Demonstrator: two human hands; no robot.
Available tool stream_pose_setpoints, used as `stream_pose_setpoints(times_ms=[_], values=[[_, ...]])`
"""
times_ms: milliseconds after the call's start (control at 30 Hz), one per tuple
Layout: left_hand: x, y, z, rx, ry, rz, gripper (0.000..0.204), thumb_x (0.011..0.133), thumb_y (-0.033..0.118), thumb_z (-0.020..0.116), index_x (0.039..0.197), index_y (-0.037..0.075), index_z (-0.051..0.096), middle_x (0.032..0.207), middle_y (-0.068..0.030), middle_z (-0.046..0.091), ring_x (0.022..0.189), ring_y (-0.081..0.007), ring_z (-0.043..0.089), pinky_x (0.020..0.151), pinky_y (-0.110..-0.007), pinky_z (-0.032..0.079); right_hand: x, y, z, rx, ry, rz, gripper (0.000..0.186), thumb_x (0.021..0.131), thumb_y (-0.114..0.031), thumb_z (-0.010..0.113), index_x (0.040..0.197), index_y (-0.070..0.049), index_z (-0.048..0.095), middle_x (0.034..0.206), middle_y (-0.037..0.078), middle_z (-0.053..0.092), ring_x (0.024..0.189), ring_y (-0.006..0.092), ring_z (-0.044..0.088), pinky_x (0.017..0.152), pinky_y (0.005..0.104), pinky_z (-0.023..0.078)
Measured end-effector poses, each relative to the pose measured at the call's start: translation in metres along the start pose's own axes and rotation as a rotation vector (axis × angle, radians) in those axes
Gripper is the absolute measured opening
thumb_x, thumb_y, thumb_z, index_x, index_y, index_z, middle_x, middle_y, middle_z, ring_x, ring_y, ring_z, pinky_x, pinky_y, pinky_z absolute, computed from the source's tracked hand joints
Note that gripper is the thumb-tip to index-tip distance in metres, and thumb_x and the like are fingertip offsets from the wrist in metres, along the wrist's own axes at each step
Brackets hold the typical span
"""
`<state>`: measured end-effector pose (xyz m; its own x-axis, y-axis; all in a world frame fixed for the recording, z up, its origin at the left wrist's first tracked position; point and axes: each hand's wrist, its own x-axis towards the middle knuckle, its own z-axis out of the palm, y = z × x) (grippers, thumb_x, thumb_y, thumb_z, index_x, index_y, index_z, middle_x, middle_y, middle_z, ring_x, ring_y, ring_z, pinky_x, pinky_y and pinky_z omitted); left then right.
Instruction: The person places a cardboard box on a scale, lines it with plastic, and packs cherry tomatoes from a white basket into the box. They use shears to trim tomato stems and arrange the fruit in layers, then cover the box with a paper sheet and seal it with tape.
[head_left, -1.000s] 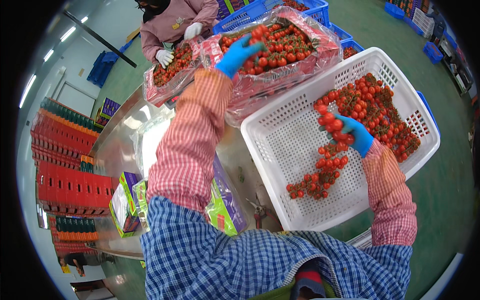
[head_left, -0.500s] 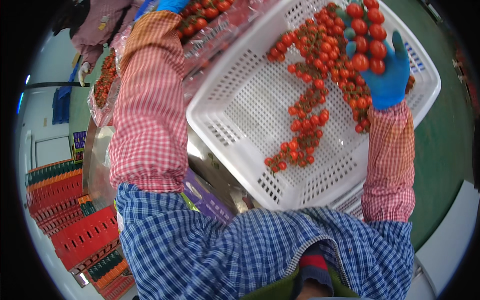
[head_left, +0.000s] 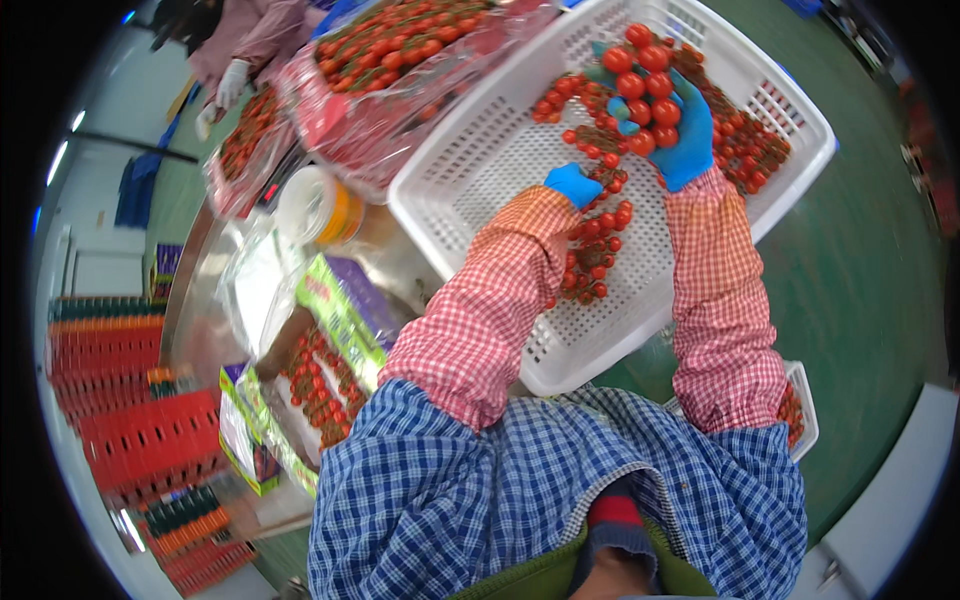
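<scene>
Right hand (head_left: 690, 135) holds tomato cluster (head_left: 645, 95) over white crate (head_left: 490, 160)

In the head view, the right hand, blue-gloved, is curled around the tomato cluster, its red fruit facing up. The left hand (head_left: 573, 186) is over the white crate beside loose clusters (head_left: 598, 235); whether its fingers grip one cannot be told. A plastic-lined box (head_left: 350, 125) of tomatoes stands to the left.

- Round red cherry tomatoes (head_left: 640, 111): smooth skins, glossy, bright highlights.
- White rectangular perforated crate (head_left: 470, 152): plastic, smooth, faint sheen.
- Thin blue gloves (head_left: 690, 145): rubber-like, mostly matt.
- Pink-and-white checked sleeves (head_left: 475, 305): woven cloth, matt, wrinkled.
- Blue-and-white checked smock (head_left: 400, 480): cloth, matt, puckered.
- Clear loose wrap (head_left: 350, 140): thin plastic film, crinkled, glossy.
- Silver-grey tabletop (head_left: 200, 310): metal, smooth, reflective.
- Green floor (head_left: 860, 310): smooth, slight sheen.
</scene>
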<state>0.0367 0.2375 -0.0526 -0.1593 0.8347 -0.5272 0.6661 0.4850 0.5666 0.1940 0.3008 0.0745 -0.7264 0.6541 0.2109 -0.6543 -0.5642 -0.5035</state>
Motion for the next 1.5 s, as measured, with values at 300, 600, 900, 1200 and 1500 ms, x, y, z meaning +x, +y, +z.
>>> stream_pose_setpoints(times_ms=[300, 600, 900, 1200, 1500], values=[[-0.176, 0.035, -0.057, -1.29, -0.354, 0.296, 0.03, 0.077, 0.017, 0.045, 0.096, -0.005, 0.054, 0.089, -0.0214, 0.061, 0.08, -0.0328, 0.061, 0.071, -0.046, 0.052, -0.048, -0.001, 0.04, 0.025, -0.196, 0.064, 0.054, 0.09, -0.026, 0.045, 0.133, 0.002, 0.029, 0.131, 0.02, 0.038, 0.105, 0.0306, 0.049, 0.091, 0.0406, 0.042], [-0.43, -0.248, -0.114, -1.652, 0.194, 0.615, 0.057, 0.086, 0.047, 0.045, 0.124, 0.005, 0.039, 0.111, -0.0193, 0.053, 0.089, -0.0274, 0.058, 0.076, -0.041, 0.049, -0.064, 0.091, 0.118, 0.11, -0.489, 0.365, 0.062, 0.088, -0.022, 0.049, 0.139, -0.005, 0.018, 0.141, 0.021, 0.023, 0.104, 0.0243, 0.047, 0.089, 0.0369, 0.042], [-0.32, -0.243, -0.09, 0.389, 1.076, -0.584, 0.054, 0.08, 0.043, 0.059, 0.123, 0.015, 0.041, 0.095, -0.0153, 0.055, 0.073, -0.0238, 0.059, 0.059, -0.034, 0.051, -0.067, 0.136, 0.123, 0.113, -0.311, 0.431, 0.056, 0.087, -0.026, 0.048, 0.132, 0.0, 0.029, 0.129, 0.019, 0.041, 0.106, 0.0315, 0.05, 0.091, 0.0439, 0.041], [-0.242, -0.268, -0.089, 0.341, 0.925, -0.66, 0.026, 0.085, 0.02, 0.049, 0.103, 0.004, 0.057, 0.093, -0.0172, 0.056, 0.078, -0.0363, 0.059, 0.06, -0.046, 0.05, -0.073, 0.19, 0.138, -0.264, -0.118, 0.541, 0.049, 0.088, -0.028, 0.051, 0.127, 0.0, 0.039, 0.118, 0.015, 0.052, 0.096, 0.0239, 0.057, 0.083, 0.0351, 0.046], [-0.253, -0.284, -0.107, 0.879, 0.741, -0.469, 0.024, 0.084, 0.016, 0.046, 0.094, 0.001, 0.063, 0.09, -0.0165, 0.058, 0.092, -0.028, 0.056, 0.069, -0.039, 0.047, -0.036, 0.289, 0.127, -1.775, 0.127, 0.245, 0.063, 0.082, -0.022, 0.056, 0.134, 0.001, 0.029, 0.128, 0.019, 0.043, 0.111, 0.035, 0.045, 0.094, 0.0485, 0.036]])
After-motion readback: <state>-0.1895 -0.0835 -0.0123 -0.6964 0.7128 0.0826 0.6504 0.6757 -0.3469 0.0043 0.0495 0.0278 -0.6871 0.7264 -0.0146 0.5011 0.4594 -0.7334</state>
